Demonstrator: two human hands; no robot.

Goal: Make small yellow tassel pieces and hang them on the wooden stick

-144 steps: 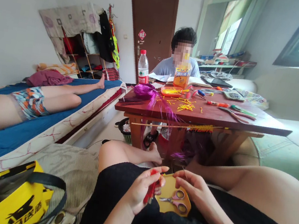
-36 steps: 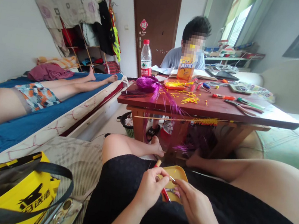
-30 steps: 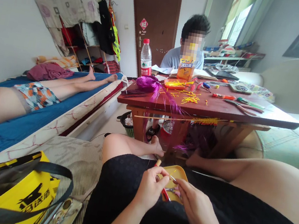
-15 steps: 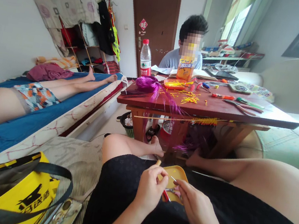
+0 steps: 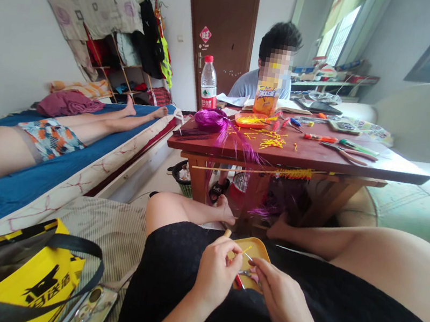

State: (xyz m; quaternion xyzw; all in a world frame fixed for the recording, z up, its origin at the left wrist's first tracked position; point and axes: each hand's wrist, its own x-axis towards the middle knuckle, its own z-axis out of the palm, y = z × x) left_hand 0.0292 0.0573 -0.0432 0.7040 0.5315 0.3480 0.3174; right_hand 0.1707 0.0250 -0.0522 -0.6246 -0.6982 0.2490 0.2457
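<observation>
Over my lap, my left hand [image 5: 217, 273] is pinched closed. A thin yellow strand [image 5: 246, 250] sticks out from its fingertips, and a tan, rounded rod end [image 5: 227, 233] shows above its knuckles. My right hand [image 5: 280, 291] grips a slim metal tool [image 5: 248, 257] between thumb and fingers, its tip close to the strand; the tool's kind is unclear. Beneath both hands lies a yellow tray [image 5: 262, 250]. Partly hidden by them are a red-handled tool [image 5: 239, 282] and some metal and pink pieces at the tray.
Ahead, a red-brown table [image 5: 321, 159] bears purple strands [image 5: 211, 119], yellow pieces [image 5: 273, 141], pliers [image 5: 344, 153] and a water bottle [image 5: 208, 86]. A person [image 5: 243, 85] sits behind it. Another person's legs [image 5: 98, 126] rest on the bed. A yellow bag [image 5: 44, 281] stands at left.
The yellow strand now shows at my left fingertips, beside the metal tool's tip. My hands stay nearly in place, with the tool's tip shifted slightly.
</observation>
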